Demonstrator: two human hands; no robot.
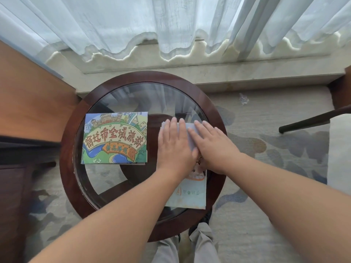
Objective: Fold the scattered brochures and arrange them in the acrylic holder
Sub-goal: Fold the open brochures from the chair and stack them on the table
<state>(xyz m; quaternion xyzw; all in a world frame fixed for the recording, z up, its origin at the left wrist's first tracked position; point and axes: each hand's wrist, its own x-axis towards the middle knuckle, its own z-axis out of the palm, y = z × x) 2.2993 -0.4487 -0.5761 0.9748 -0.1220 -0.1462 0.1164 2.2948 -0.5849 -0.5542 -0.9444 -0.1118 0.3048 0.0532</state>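
A: Which step is in hand, and how should it be done well?

B: The pale brochure [191,194], on the right side of the round glass table [70,168], is being pressed flat, judged to be the setting of a fold. Nothing is grasped. The left hand [175,143] and the right hand [214,147] are laid side by side on its far half, fingers straight. Layered edges are seen at the far left corner, so these should be squared first. Pressure is best drawn from the middle outward along the crease, and the paper kept from sliding on the smooth glass.

A: What writing can be read?

B: On the colourful brochure [115,138], lying flat to the left, "宿迁市全域旅游" is printed on a banner, with "精品路线" on an arrow beneath. Small grey characters are seen on the near end of the pale brochure. The last two seem to be "宿迁", and the rest cannot be made out.

A: And the holder?

B: No holder is seen.
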